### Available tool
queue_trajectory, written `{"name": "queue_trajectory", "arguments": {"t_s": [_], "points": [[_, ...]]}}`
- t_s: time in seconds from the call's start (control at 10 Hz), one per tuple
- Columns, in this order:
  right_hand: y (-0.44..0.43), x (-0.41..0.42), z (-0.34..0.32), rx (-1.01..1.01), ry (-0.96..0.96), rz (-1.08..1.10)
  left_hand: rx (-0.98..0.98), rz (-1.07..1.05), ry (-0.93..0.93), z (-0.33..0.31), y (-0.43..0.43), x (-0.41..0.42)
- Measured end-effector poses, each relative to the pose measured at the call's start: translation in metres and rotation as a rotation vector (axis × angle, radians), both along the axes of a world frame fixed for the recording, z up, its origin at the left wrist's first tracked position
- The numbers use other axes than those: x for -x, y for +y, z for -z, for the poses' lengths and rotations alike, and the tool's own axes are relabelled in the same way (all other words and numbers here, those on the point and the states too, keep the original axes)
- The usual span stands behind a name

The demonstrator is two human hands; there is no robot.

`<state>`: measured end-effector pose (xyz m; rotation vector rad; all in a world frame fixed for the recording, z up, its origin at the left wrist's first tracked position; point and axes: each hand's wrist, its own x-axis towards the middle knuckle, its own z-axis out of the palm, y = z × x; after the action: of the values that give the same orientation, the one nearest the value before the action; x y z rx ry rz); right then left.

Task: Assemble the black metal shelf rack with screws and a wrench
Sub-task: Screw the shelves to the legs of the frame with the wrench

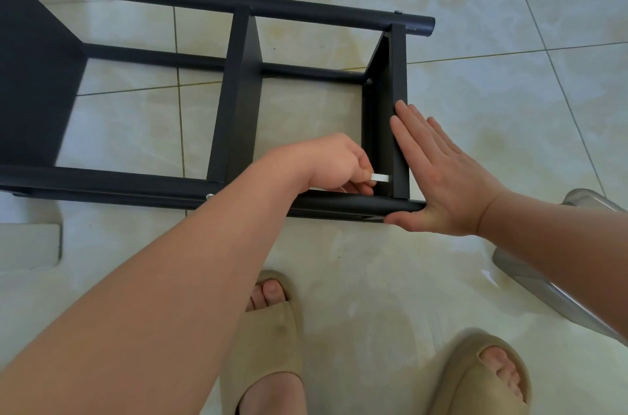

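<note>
Head view is showing the black metal shelf rack point(238, 98) mostly built, isn't it, the first is asking

It is looking that way, the second is answering. It is lying on its side on the pale glossy tiled floor point(509, 40), stretching from 9 o'clock towards 2 o'clock. Three flat shelf panels are already sitting between the round black tubes, and small silver screw heads point(398, 12) are showing along the far tube at 12 and 1 o'clock

So what is being worked on now?

The corner at 4 o'clock of the rack, I am judging. The left hand point(334, 164) is reaching inside the frame, its fingers curling and pinching a small flat silver wrench point(380, 177). The wrench's tip is touching the inner face of the end shelf panel point(399, 101), just above the near black tube point(356, 205). The screw there is hiding behind the tool, so I am not telling how tight it is sitting

And the other hand?

The right hand point(438, 173) is lying flat, fingers straight and pressed together against that panel's outer face, thumb lying along the near tube's end. It is bracing the rack, I am thinking

What is remaining?

Tightening this joint, I am guessing, then standing the rack upright; whatever is going on beyond 9 o'clock is falling outside the frame
</note>
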<state>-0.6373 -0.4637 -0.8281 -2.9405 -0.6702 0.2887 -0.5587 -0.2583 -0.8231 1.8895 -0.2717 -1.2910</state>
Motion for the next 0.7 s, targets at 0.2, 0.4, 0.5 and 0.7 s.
{"name": "queue_trajectory", "arguments": {"t_s": [0.2, 0.4, 0.5, 0.7], "points": [[-0.0003, 0.0003, 0.0010, -0.009, -0.011, 0.002, -0.077, 0.162, -0.086, -0.0025, -0.0001, 0.0009], [-0.0006, 0.0006, 0.0006, -0.002, -0.011, 0.000, -0.105, 0.136, -0.114, -0.0021, 0.0031, -0.0040], [-0.0002, 0.0005, 0.0002, 0.003, -0.010, 0.001, -0.095, 0.093, -0.137, 0.0010, 0.0036, -0.0040], [-0.0002, 0.0004, 0.0000, 0.008, 0.003, 0.005, -0.072, 0.004, -0.178, 0.0012, -0.0028, -0.0021]]}}
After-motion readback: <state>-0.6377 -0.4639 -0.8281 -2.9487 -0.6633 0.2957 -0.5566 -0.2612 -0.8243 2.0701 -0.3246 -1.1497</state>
